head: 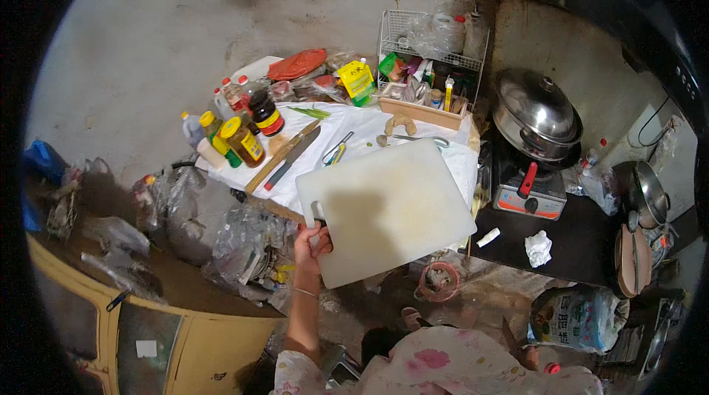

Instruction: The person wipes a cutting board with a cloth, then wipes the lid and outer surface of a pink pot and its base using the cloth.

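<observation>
My left hand (312, 245) grips a white plastic cutting board (426, 190) at its handle slot. The board is raised and tilted over the front of a table covered with white cloth (354, 117). Low at my right side, my right hand (530, 358) is partly visible; a dark pointed thing shows by it, too unclear to name. Behind the board lie a kitchen knife (296, 154), a wooden stick (282, 155), a peeler (336, 154), scissors (410, 138), a piece of ginger (400, 124) and green leaf pieces (310, 113).
Condiment jars (242, 141) and bottles crowd the table's left end. A tan plastic basket (421, 111) stands before a wire rack (388, 35). To the right, a lidded steel pot (534, 104) sits on a portable stove (529, 201). A pink bin (439, 281) stands on the floor.
</observation>
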